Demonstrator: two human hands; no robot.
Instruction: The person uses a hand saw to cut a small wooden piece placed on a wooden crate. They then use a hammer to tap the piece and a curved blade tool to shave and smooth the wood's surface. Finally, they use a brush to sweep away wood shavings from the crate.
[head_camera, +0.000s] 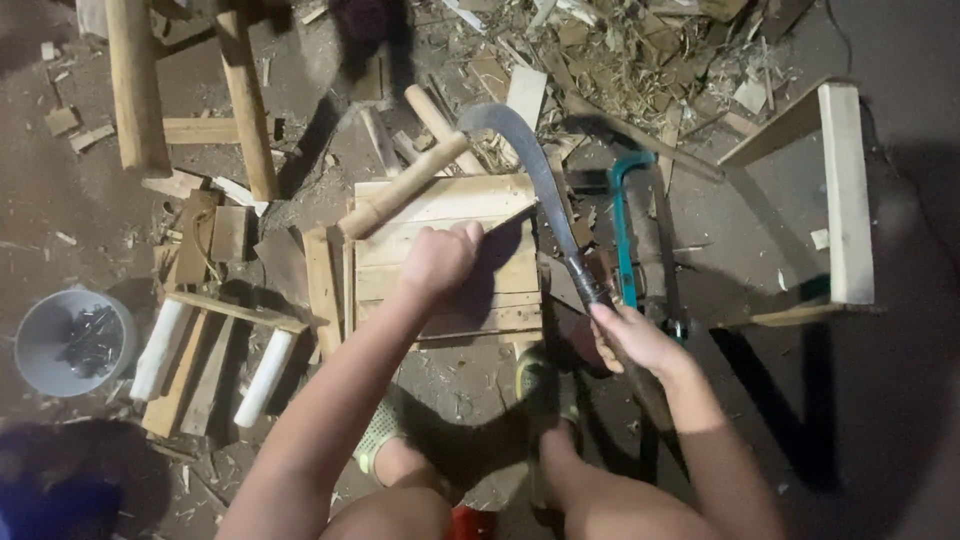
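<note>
- Head camera looks straight down at two bare arms over a dirt floor full of wood scraps.
- Right hand (632, 338) is wrapped tight around the dark handle of a curved knife (540, 170).
- From that hand the knife's long blade runs up and to the left, then hooks over at the top.
- Left hand (440, 258) is closed in a fist on a round wooden stick (400, 190).
- From the fist, the stick slants up and to the right.
- Both hands are apart, one on each thing.
- The stick's far end sits just under the hooked tip of the blade. I cannot tell if the two touch.
- So the left hand is nearer to the stick, and the right hand is nearer to the blade.
- Under the left hand is a small slatted wooden board (450, 290) that the stick lies across.
- Just right of the knife, a teal hacksaw (625, 220) lies flat on the ground, with its long side running up and down.
- Farther right stands a plain wooden frame (845, 190).
- Far left sits a round grey bucket (35, 335). Inside it is a heap of dark nails (90, 340).
- Beside the bucket, two white rolls (160, 345) lie on a small wooden rack.
- More poles (135, 80) lean at the top left.
</note>
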